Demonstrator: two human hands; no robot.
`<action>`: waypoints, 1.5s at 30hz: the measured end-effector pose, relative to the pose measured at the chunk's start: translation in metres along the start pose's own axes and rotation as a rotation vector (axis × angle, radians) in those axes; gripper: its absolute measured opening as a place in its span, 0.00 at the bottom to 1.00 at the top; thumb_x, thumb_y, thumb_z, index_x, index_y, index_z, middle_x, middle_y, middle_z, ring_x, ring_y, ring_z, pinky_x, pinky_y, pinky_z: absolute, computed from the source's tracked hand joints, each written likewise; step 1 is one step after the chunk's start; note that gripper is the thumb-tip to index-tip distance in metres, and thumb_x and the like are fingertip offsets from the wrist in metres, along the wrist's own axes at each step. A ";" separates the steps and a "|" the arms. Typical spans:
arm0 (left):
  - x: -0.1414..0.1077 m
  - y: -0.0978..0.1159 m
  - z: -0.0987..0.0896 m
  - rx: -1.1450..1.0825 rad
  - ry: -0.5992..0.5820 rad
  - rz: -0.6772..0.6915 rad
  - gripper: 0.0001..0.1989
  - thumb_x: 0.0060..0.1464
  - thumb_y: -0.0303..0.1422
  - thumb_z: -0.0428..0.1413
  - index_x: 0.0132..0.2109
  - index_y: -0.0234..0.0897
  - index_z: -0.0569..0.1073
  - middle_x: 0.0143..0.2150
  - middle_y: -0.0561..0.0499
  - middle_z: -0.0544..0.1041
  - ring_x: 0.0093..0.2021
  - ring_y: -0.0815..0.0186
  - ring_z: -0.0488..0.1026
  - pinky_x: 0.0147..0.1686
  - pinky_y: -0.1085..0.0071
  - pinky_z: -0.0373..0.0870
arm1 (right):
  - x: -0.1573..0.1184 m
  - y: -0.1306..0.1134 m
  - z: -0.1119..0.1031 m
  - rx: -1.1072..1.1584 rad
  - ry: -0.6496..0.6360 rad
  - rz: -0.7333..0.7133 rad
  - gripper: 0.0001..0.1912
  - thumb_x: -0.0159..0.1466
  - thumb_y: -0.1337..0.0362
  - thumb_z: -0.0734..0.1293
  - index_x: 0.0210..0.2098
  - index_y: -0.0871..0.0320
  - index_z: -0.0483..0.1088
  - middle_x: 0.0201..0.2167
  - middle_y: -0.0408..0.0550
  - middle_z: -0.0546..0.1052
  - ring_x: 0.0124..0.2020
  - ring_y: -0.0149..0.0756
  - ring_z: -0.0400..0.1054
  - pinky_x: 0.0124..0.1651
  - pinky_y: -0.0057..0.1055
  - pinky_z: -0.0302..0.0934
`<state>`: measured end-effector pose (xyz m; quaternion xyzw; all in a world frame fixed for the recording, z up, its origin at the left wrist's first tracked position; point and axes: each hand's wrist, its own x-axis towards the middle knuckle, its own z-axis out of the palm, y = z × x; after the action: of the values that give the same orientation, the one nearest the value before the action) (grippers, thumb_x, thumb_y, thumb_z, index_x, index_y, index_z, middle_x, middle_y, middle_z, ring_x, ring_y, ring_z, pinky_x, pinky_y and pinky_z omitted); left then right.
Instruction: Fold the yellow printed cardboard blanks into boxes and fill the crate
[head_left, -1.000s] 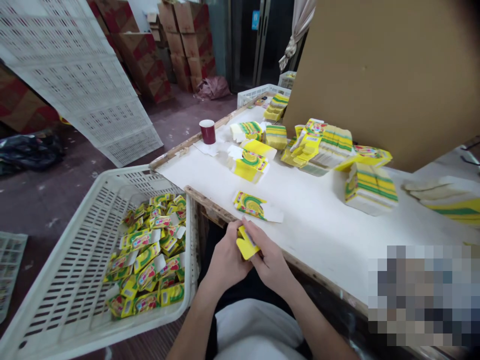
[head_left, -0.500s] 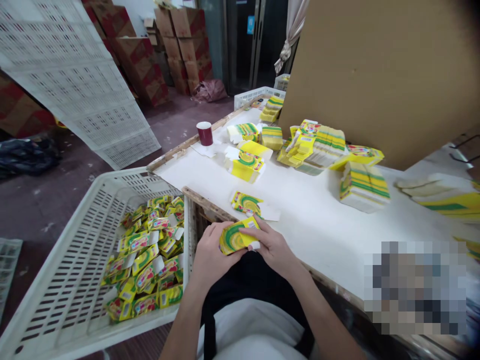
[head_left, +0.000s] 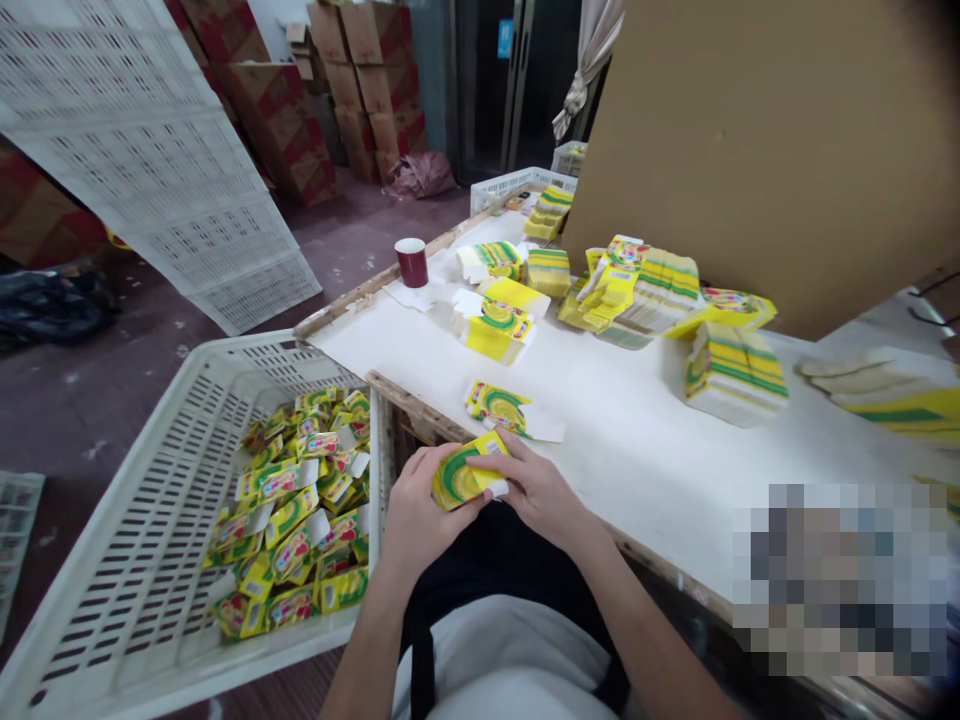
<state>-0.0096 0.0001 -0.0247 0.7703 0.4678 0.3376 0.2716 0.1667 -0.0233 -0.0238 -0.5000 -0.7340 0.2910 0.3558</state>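
Note:
A small yellow-and-green carton (head_left: 461, 478) is held between both hands above my lap, at the table's front edge. My left hand (head_left: 420, 505) wraps round its left end and underside. The fingers of my right hand (head_left: 536, 490) lie over its right end, where a bit of white flap shows. Just beyond my hands, a flattened carton (head_left: 499, 408) with a white flap rests on the white table (head_left: 600, 450). To the left, a white slotted crate (head_left: 127, 560) holds many small yellow cartons (head_left: 289, 525), some with white flaps sticking out.
Stacks of flat cartons (head_left: 660, 285) stand across the table, with another bundle (head_left: 735, 375) to the right. A dark red cup (head_left: 412, 264) sits by the left edge. A large cardboard sheet (head_left: 750, 150) rises behind. Brown boxes (head_left: 382, 90) are piled at the back.
Both hands and the carton have shifted very slightly left, with the grip kept. The view has moved a little; the cartons on the table and in the crate lie as before.

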 end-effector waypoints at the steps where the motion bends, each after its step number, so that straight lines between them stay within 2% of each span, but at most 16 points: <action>1: 0.000 0.000 -0.001 -0.011 -0.015 -0.003 0.22 0.45 0.38 0.59 0.48 0.40 0.66 0.44 0.49 0.71 0.45 0.62 0.69 0.46 0.65 0.66 | 0.001 0.001 -0.004 -0.006 -0.001 -0.007 0.21 0.61 0.73 0.58 0.50 0.51 0.69 0.58 0.51 0.63 0.59 0.41 0.57 0.57 0.40 0.56; 5: 0.003 0.001 -0.004 -0.026 -0.049 0.008 0.22 0.43 0.37 0.60 0.48 0.41 0.67 0.44 0.49 0.72 0.45 0.62 0.69 0.46 0.65 0.66 | 0.003 0.004 -0.013 0.013 -0.036 -0.049 0.17 0.59 0.72 0.61 0.44 0.51 0.73 0.53 0.51 0.68 0.55 0.41 0.62 0.55 0.38 0.58; 7: 0.003 0.001 -0.004 -0.016 -0.040 0.007 0.22 0.43 0.36 0.60 0.48 0.41 0.67 0.44 0.49 0.72 0.45 0.61 0.70 0.46 0.64 0.66 | 0.003 0.004 -0.008 0.021 -0.004 -0.041 0.19 0.58 0.71 0.63 0.47 0.51 0.71 0.53 0.50 0.68 0.56 0.42 0.60 0.56 0.38 0.57; 10: 0.003 0.001 -0.002 0.027 -0.001 0.007 0.23 0.42 0.32 0.59 0.48 0.40 0.67 0.44 0.48 0.71 0.45 0.61 0.70 0.46 0.64 0.66 | 0.002 0.001 0.007 0.025 0.090 0.013 0.28 0.59 0.69 0.63 0.58 0.52 0.58 0.58 0.50 0.63 0.62 0.42 0.51 0.61 0.42 0.50; 13: 0.002 0.000 0.001 0.057 0.013 0.007 0.24 0.40 0.30 0.59 0.48 0.41 0.67 0.43 0.49 0.71 0.44 0.60 0.69 0.46 0.63 0.66 | 0.001 -0.004 0.020 0.072 0.115 0.027 0.36 0.59 0.65 0.64 0.63 0.54 0.46 0.63 0.52 0.55 0.64 0.42 0.45 0.63 0.43 0.44; 16: 0.001 -0.008 -0.004 0.066 0.049 -0.049 0.23 0.42 0.35 0.60 0.48 0.41 0.66 0.43 0.48 0.71 0.44 0.60 0.70 0.45 0.63 0.66 | 0.004 0.001 0.019 0.149 0.108 0.049 0.45 0.57 0.61 0.67 0.65 0.56 0.38 0.64 0.56 0.51 0.63 0.45 0.50 0.61 0.43 0.50; 18: 0.000 -0.021 -0.015 0.174 0.215 -0.149 0.24 0.43 0.39 0.59 0.49 0.40 0.66 0.44 0.47 0.71 0.46 0.56 0.69 0.47 0.58 0.64 | 0.009 0.012 0.011 0.121 0.153 0.106 0.45 0.56 0.60 0.68 0.65 0.56 0.39 0.62 0.57 0.56 0.58 0.45 0.58 0.57 0.42 0.55; 21: -0.001 -0.045 -0.038 0.471 0.628 -0.330 0.36 0.41 0.44 0.60 0.56 0.36 0.60 0.53 0.39 0.66 0.56 0.45 0.60 0.54 0.45 0.53 | 0.017 0.036 -0.002 -0.188 0.294 0.297 0.31 0.58 0.65 0.63 0.60 0.57 0.53 0.54 0.54 0.67 0.52 0.43 0.64 0.54 0.40 0.58; 23: -0.003 -0.058 -0.049 0.560 0.747 -0.372 0.42 0.40 0.46 0.60 0.60 0.34 0.55 0.57 0.36 0.61 0.59 0.43 0.54 0.55 0.44 0.48 | 0.023 0.049 -0.005 -0.372 0.307 0.403 0.26 0.58 0.70 0.61 0.56 0.59 0.60 0.49 0.54 0.71 0.49 0.43 0.65 0.53 0.39 0.58; 24: -0.003 -0.062 -0.051 0.567 0.741 -0.366 0.43 0.40 0.46 0.60 0.60 0.33 0.54 0.58 0.35 0.61 0.60 0.44 0.54 0.56 0.44 0.49 | 0.026 0.053 -0.004 -0.420 0.295 0.430 0.25 0.57 0.72 0.61 0.54 0.60 0.62 0.47 0.54 0.72 0.48 0.44 0.65 0.52 0.39 0.58; 26: -0.003 -0.064 -0.048 0.525 0.633 -0.312 0.37 0.43 0.45 0.58 0.57 0.33 0.59 0.55 0.36 0.64 0.58 0.46 0.58 0.55 0.46 0.52 | 0.029 0.058 0.000 -0.453 0.268 0.443 0.24 0.55 0.75 0.60 0.52 0.62 0.64 0.45 0.56 0.73 0.47 0.45 0.65 0.52 0.39 0.57; 29: -0.001 -0.056 -0.029 0.353 0.435 -0.235 0.26 0.47 0.43 0.56 0.51 0.35 0.65 0.50 0.41 0.70 0.53 0.52 0.64 0.53 0.50 0.57 | 0.032 0.057 0.007 -0.498 0.242 0.453 0.23 0.55 0.77 0.60 0.50 0.64 0.65 0.43 0.58 0.73 0.45 0.47 0.64 0.51 0.40 0.56; 32: 0.002 -0.043 -0.006 0.117 0.318 -0.191 0.20 0.49 0.40 0.55 0.49 0.39 0.67 0.48 0.45 0.71 0.51 0.57 0.66 0.51 0.55 0.63 | 0.033 0.056 0.010 -0.526 0.233 0.473 0.22 0.56 0.78 0.59 0.50 0.64 0.64 0.40 0.57 0.73 0.43 0.45 0.64 0.49 0.38 0.57; 37: 0.003 -0.029 0.012 -0.145 0.191 -0.164 0.16 0.51 0.38 0.54 0.47 0.39 0.69 0.47 0.47 0.72 0.49 0.62 0.69 0.47 0.63 0.68 | 0.033 0.059 0.011 -0.549 0.258 0.533 0.21 0.57 0.77 0.59 0.49 0.63 0.64 0.44 0.58 0.67 0.43 0.43 0.63 0.46 0.36 0.58; 41: 0.001 -0.028 0.014 -0.218 0.148 -0.219 0.15 0.52 0.38 0.54 0.46 0.39 0.70 0.46 0.47 0.73 0.46 0.63 0.71 0.47 0.63 0.69 | 0.035 0.062 0.011 -0.553 0.265 0.577 0.14 0.57 0.73 0.62 0.43 0.62 0.69 0.42 0.57 0.66 0.43 0.45 0.63 0.46 0.37 0.59; 45: 0.000 -0.030 0.015 -0.268 0.133 -0.257 0.14 0.52 0.38 0.54 0.45 0.38 0.70 0.45 0.46 0.75 0.45 0.63 0.72 0.47 0.63 0.69 | 0.035 0.063 0.010 -0.555 0.293 0.617 0.15 0.56 0.71 0.65 0.44 0.63 0.68 0.43 0.59 0.66 0.44 0.47 0.63 0.46 0.39 0.59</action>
<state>-0.0144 0.0109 -0.0563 0.6371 0.5300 0.4098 0.3812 0.1830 0.0296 -0.0704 -0.8086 -0.5422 0.1013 0.2047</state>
